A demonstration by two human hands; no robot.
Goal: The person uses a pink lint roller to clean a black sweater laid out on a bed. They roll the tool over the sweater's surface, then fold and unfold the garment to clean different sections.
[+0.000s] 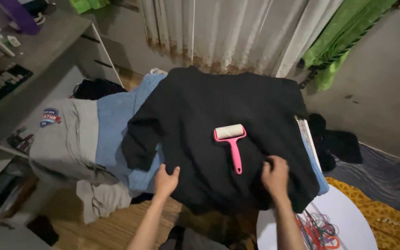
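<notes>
The pink lint roller [231, 141] is lying mid-sweater [218, 120], blocking a straight sweep between the left hand [165, 180] and right hand [274, 175]. Bare black cloth is lying open above it, while grey and blue garments [93, 134] are crowding the left edge.

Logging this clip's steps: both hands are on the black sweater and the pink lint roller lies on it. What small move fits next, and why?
Probably the right hand shifts left to take the lint roller by its handle. The handle end lies just beside that hand, the roller rests untouched on the sweater, and the left hand already presses the near hem flat.
</notes>
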